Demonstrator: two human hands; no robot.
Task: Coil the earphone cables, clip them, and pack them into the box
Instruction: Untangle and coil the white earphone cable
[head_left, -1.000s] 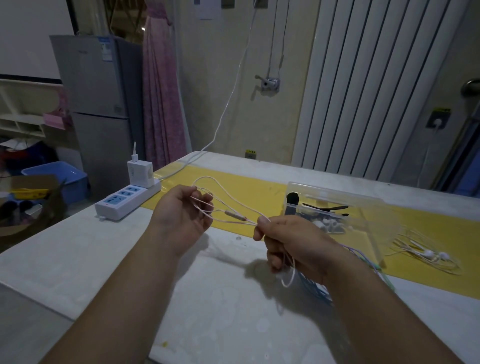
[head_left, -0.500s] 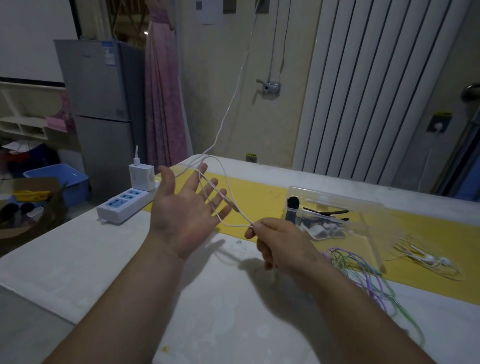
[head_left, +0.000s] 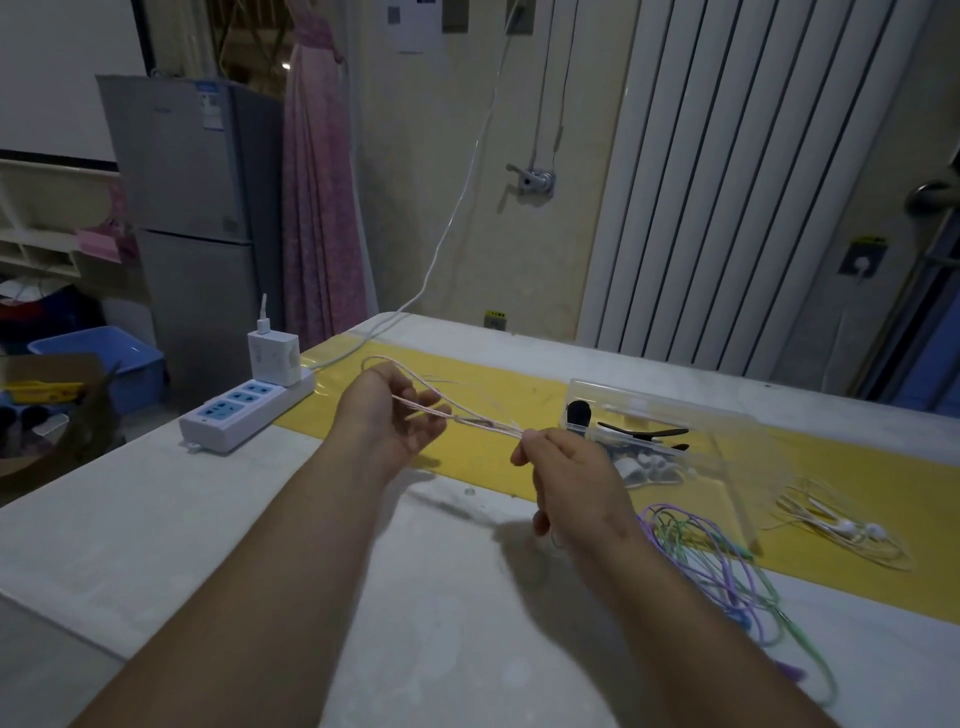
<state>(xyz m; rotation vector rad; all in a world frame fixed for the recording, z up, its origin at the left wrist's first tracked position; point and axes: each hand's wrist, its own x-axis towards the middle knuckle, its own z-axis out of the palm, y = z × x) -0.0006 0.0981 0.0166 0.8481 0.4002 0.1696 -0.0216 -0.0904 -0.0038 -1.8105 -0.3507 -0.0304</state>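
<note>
A thin white earphone cable is stretched in loops between both hands above the table. My left hand has the loops wound round its curled fingers. My right hand pinches the bundled strands at their near end. A clear plastic box stands open on the yellow strip to the right, with black clips and white earbuds inside. Purple and green cables lie in a loose heap by my right forearm. Another white earphone set lies further right.
A white power strip with a charger plugged in sits at the table's left edge, its cord running up the wall. A yellow strip crosses the white table. A grey fridge and a blue bin stand beyond, on the left.
My left hand, spread open half a second ago, has curled round the cable loops. My right hand pulled the strands taut and moved slightly right.
</note>
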